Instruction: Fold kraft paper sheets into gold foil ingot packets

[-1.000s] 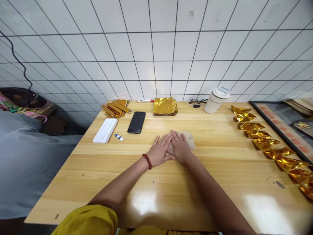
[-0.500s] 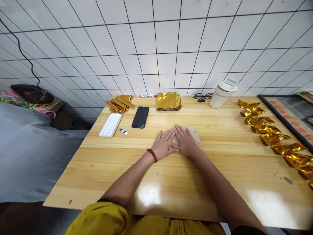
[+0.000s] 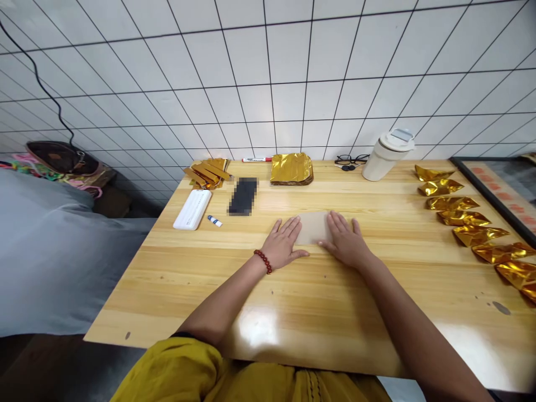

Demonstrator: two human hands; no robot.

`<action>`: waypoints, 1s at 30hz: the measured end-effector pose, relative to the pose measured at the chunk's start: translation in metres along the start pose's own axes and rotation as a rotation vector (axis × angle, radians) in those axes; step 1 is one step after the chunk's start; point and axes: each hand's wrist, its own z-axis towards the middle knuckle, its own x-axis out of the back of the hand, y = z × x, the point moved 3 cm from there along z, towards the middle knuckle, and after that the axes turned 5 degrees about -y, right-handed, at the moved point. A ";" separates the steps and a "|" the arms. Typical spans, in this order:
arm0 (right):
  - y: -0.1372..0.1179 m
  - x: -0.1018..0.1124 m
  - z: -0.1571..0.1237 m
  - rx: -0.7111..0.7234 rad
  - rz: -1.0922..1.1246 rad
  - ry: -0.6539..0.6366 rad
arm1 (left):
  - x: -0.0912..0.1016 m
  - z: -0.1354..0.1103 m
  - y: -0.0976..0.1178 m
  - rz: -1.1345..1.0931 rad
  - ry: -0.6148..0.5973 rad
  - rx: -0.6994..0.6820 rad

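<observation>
A small tan paper piece (image 3: 312, 227) lies flat on the wooden table (image 3: 293, 301) in front of me. My left hand (image 3: 283, 244), with a red bead bracelet at the wrist, rests palm down on the paper's left edge with its fingers stretched out. My right hand (image 3: 345, 241) lies flat on the paper's right edge, fingers spread. Neither hand holds anything.
At the back stand a stack of gold foil sheets (image 3: 292, 169), gold strips (image 3: 207, 172), a red marker (image 3: 256, 159), glasses (image 3: 349, 161) and a white cup (image 3: 387, 154). A phone (image 3: 243, 196), white power bank (image 3: 192, 209) and small tube (image 3: 214, 221) lie left. Folded gold pouches (image 3: 460, 218) line the right.
My hands have slid apart sideways along the paper, the right one moving right, so the paper's middle now shows between them. The camera has tilted slightly.
</observation>
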 end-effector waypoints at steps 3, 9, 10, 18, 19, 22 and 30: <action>0.014 -0.004 -0.011 -0.039 -0.025 0.042 | 0.000 0.000 0.000 -0.001 0.003 0.008; 0.014 -0.008 -0.014 -0.044 -0.038 0.113 | 0.001 -0.001 0.000 -0.019 0.036 0.024; 0.014 -0.009 -0.013 -0.040 -0.035 0.123 | 0.002 -0.001 0.000 -0.024 0.044 0.035; 0.022 -0.009 -0.016 0.009 0.136 0.233 | 0.005 -0.002 -0.005 -0.143 0.107 0.053; 0.024 -0.009 -0.016 0.008 0.178 0.265 | 0.006 -0.003 -0.005 -0.153 0.122 0.043; 0.029 -0.008 -0.016 0.019 0.283 0.304 | 0.008 -0.004 -0.004 -0.144 0.140 -0.006; 0.024 -0.009 -0.015 0.048 0.190 0.215 | 0.004 -0.003 0.002 -0.078 0.084 0.067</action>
